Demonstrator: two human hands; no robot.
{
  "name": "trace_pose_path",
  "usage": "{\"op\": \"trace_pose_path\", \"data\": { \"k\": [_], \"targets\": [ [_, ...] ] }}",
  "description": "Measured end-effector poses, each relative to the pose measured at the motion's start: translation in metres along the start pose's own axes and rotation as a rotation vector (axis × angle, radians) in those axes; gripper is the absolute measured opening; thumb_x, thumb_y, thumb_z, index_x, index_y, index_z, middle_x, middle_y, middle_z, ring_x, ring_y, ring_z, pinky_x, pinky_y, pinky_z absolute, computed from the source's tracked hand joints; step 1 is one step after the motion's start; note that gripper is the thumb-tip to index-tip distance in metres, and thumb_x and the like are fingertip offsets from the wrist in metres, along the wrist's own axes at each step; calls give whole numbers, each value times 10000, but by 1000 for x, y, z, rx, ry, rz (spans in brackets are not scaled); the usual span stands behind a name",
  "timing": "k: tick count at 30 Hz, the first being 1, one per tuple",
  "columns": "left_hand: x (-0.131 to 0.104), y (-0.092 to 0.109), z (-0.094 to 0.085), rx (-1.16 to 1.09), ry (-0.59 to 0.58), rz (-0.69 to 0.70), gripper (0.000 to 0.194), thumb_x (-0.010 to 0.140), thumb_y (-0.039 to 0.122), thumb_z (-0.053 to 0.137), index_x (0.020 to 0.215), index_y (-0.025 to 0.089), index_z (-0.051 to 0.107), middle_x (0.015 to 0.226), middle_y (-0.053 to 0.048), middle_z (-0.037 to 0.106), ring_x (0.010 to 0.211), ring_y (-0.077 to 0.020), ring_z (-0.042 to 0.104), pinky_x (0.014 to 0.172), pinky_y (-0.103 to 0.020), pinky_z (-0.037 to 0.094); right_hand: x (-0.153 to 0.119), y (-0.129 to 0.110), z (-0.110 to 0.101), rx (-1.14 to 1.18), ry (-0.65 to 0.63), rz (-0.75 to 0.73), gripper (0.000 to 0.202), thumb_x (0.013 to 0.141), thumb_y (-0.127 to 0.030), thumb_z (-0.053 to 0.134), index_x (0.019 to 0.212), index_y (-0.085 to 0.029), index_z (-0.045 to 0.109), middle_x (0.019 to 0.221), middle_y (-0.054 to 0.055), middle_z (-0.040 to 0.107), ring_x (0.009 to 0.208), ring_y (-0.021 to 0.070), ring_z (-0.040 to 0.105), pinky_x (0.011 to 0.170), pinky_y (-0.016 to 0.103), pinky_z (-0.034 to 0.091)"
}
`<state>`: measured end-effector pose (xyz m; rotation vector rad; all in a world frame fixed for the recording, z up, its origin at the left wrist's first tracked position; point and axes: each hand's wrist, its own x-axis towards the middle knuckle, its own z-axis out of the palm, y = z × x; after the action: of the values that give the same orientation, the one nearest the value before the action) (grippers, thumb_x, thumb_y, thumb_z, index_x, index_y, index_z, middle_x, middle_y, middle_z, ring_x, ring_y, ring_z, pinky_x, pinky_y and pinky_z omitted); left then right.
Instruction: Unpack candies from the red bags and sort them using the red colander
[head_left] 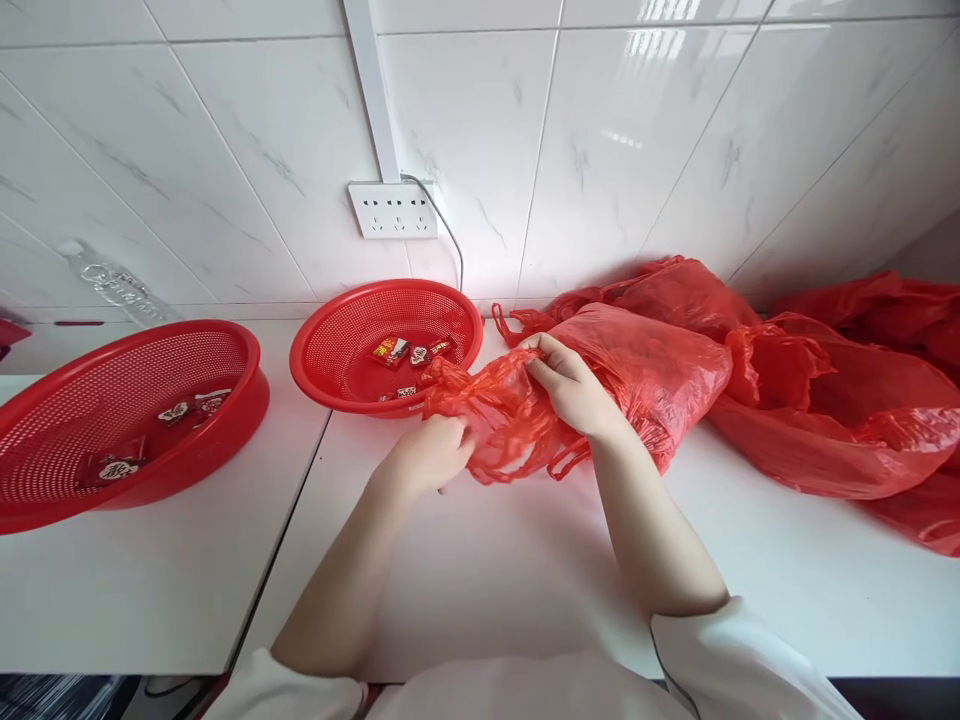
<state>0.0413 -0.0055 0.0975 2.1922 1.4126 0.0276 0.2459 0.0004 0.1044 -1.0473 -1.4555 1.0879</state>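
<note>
A crumpled red plastic bag is held between my two hands above the white table. My left hand is closed on its left side, with the fingertips partly hidden. On the upper right of the same bag, my right hand pinches the thin plastic between thumb and fingers. Just behind my left hand stands a round red plastic basket with several small wrapped packets in it. A full red plastic bag lies beside my right hand, touching or very near the held bag.
A larger red basket with a few packets stands at the left. Behind it a clear plastic bottle leans by the wall. More red bags fill the right side. A socket panel with a cable is on the tiled wall.
</note>
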Motion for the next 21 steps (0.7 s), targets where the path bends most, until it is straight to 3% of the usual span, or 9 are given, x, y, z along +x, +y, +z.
{"op": "trace_pose_path", "data": {
  "k": [2, 5, 7, 11, 14, 16, 18, 20, 21],
  "targets": [
    [-6, 11, -1, -54, 85, 138, 294, 938, 331, 331, 904, 212, 598, 694, -12, 619, 561, -159, 599, 559, -274, 442, 2, 2, 2, -29, 25, -30, 121, 894, -295, 466, 899, -185, 516, 833, 0, 558, 738, 121, 518, 692, 248, 437],
    [-2, 25, 9, 91, 330, 320, 270, 902, 170, 340, 962, 186, 603, 954, -97, 642, 912, -225, 620, 832, -350, 459, 4, 5, 9, -47, -60, -64, 137, 900, -292, 440, 908, -179, 517, 867, 11, 580, 759, 123, 527, 728, 254, 446],
    [7, 24, 19, 221, 292, 240, 285, 835, 86, 378, 970, 154, 620, 1005, -151, 640, 1023, -274, 594, 936, -408, 408, 6, 9, 11, -131, -91, -75, 140, 903, -276, 415, 904, -179, 516, 864, 16, 594, 765, 130, 536, 731, 259, 449],
    [19, 1, 31, 251, 63, -138, 328, 778, 59, 398, 1014, 97, 623, 884, -209, 672, 867, -324, 656, 750, -414, 479, 8, 18, -1, -537, -20, -33, 165, 874, -178, 383, 920, -189, 541, 871, 30, 632, 793, 165, 571, 756, 302, 447],
    [20, -16, 30, 244, 53, -214, 327, 769, 70, 415, 1016, 88, 629, 904, -238, 675, 860, -348, 660, 708, -415, 483, 2, 12, -17, -785, -34, 62, 234, 849, -173, 444, 1045, -202, 569, 1005, 70, 646, 915, 227, 602, 824, 378, 455],
    [20, -22, 30, 217, 52, -234, 322, 762, 78, 437, 1016, 89, 634, 929, -248, 673, 865, -357, 659, 716, -426, 483, -8, -2, -22, -816, -67, -38, 344, 833, -214, 534, 1177, -223, 535, 1181, 87, 591, 1084, 263, 560, 910, 417, 445],
    [22, -24, 33, 173, 57, -249, 341, 750, 76, 452, 1040, 79, 631, 954, -271, 666, 864, -376, 657, 720, -454, 481, -19, -18, -17, -725, -107, -274, 388, 858, -223, 542, 1243, -241, 495, 1289, 78, 526, 1204, 242, 494, 995, 407, 416],
    [24, -23, 38, 103, 73, -252, 357, 745, 74, 454, 1057, 60, 628, 979, -301, 651, 885, -403, 649, 734, -490, 472, -25, -24, -2, -628, -212, -452, 308, 919, -174, 437, 1209, -238, 518, 1252, 71, 555, 1176, 196, 521, 991, 369, 430],
    [25, -22, 41, 60, 81, -245, 353, 749, 75, 451, 1049, 54, 634, 985, -310, 647, 901, -413, 644, 747, -504, 467, -26, -20, 8, -631, -292, -473, 297, 937, -148, 385, 1178, -229, 538, 1199, 74, 588, 1122, 184, 558, 952, 353, 454]
  ]
}}
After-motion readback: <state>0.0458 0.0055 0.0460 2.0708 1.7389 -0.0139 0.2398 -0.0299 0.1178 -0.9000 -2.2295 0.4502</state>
